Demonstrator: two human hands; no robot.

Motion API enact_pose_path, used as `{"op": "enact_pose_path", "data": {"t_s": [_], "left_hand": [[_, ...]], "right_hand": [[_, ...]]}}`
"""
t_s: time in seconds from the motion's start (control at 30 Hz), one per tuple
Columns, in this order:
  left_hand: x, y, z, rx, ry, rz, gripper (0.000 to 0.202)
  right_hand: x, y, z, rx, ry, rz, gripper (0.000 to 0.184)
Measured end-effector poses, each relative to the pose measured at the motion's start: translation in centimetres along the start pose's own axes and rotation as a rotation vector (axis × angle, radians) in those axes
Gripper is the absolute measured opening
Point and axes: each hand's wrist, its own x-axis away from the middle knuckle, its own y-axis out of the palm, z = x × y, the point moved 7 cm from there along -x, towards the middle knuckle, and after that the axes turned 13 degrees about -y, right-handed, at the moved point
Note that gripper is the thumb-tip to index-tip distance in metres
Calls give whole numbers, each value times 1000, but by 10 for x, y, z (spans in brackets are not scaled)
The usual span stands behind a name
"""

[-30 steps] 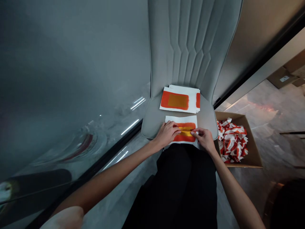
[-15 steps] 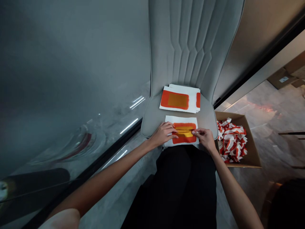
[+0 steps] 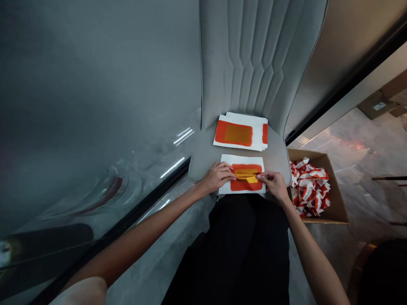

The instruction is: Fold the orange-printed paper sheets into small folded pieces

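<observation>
A white paper sheet with an orange block and a yellow centre (image 3: 243, 185) lies on the front of a grey chair seat (image 3: 203, 154). My left hand (image 3: 217, 176) pinches the sheet's left side at a raised yellow fold. My right hand (image 3: 274, 184) pinches the same fold from the right. Behind them on the seat rests a stack of matching flat sheets (image 3: 241, 131).
A cardboard box (image 3: 337, 199) full of folded red-and-white paper pieces (image 3: 308, 186) stands on the floor right of the chair. My dark-clothed lap fills the lower middle. A glass wall runs along the left. More boxes (image 3: 386, 101) sit far right.
Both hands have stayed on the sheet. The sheet has slid slightly forward so more of its orange block shows, and the yellow fold between my fingers looks narrower.
</observation>
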Motion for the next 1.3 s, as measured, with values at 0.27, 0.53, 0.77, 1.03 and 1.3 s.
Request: {"op": "enact_pose_path", "data": {"t_s": [0.27,0.53,0.77,1.03,1.3], "left_hand": [[-13,-2,33,-221,-126,-41,35],[-24,2,32,-194,-256,-53,24],[-21,4,21,-68,-240,-58,18],[-20,3,18,-110,-229,-51,22],[-19,1,28,-172,-245,-18,21]], "right_hand": [[1,0,-6,77,-33,34,50],[3,-1,-16,144,-64,74,42],[0,-6,-26,228,-198,96,39],[-4,-3,-21,230,-189,62,38],[-11,-1,-23,338,-218,6,28]]}}
